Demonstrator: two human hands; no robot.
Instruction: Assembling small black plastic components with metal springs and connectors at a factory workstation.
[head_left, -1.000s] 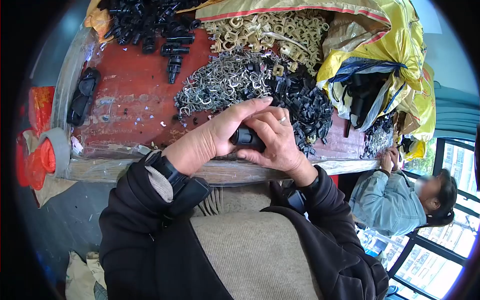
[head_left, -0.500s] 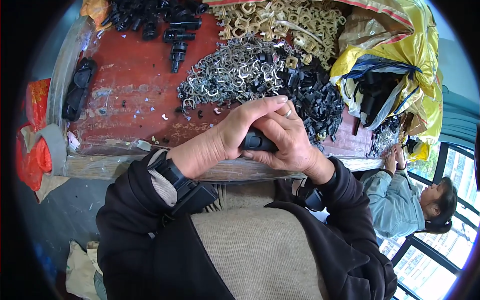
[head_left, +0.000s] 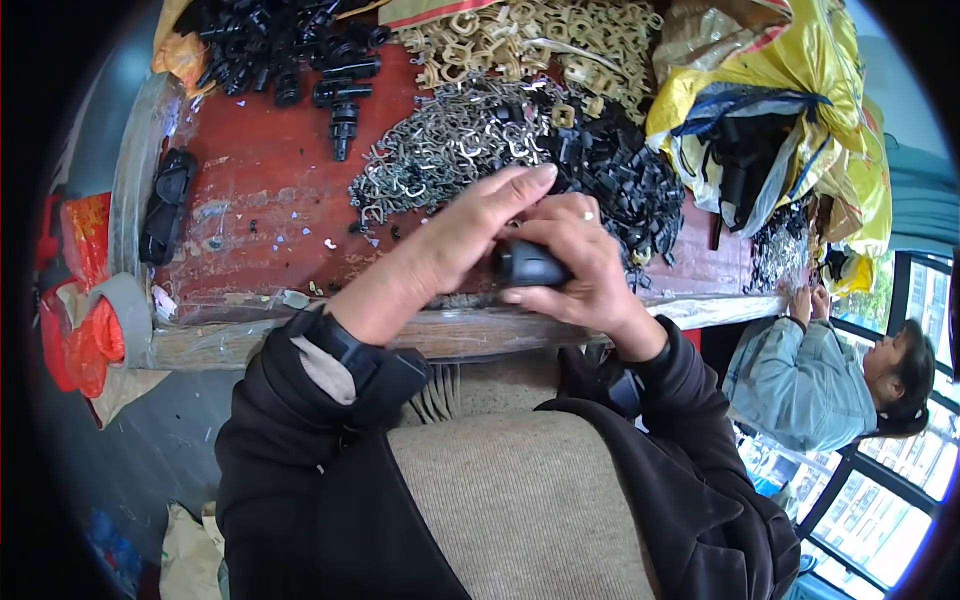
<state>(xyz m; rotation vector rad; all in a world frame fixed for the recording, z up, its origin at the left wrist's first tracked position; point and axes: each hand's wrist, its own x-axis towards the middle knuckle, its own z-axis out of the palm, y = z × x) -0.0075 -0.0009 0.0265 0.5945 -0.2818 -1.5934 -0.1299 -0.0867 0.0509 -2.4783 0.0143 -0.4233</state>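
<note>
A black cylindrical plastic fitting (head_left: 537, 265) lies sideways above the table's front edge. My right hand (head_left: 585, 262) is closed around it, thumb underneath and fingers over the top; a ring shows on one finger. My left hand (head_left: 462, 228) reaches across at the fitting's left end, its visible fingers stretched out toward the far side. Part of that hand is hidden behind the right one, so whether it touches the fitting is unclear. Just beyond the hands lie a heap of metal clips (head_left: 440, 140) and a heap of small black plastic pieces (head_left: 625, 185).
Beige plastic clips (head_left: 520, 45) and black fittings (head_left: 285, 45) are piled at the back of the red table (head_left: 260, 190). A black case (head_left: 168, 207) lies left. Yellow sacks (head_left: 780, 70) stand right, with another person (head_left: 800, 370) nearby. A wooden rail (head_left: 230, 343) edges the table.
My left hand has loosened from its clasp around the fitting and shifted slightly. More of the black fitting now shows in my right hand. The whole view has shifted a little.
</note>
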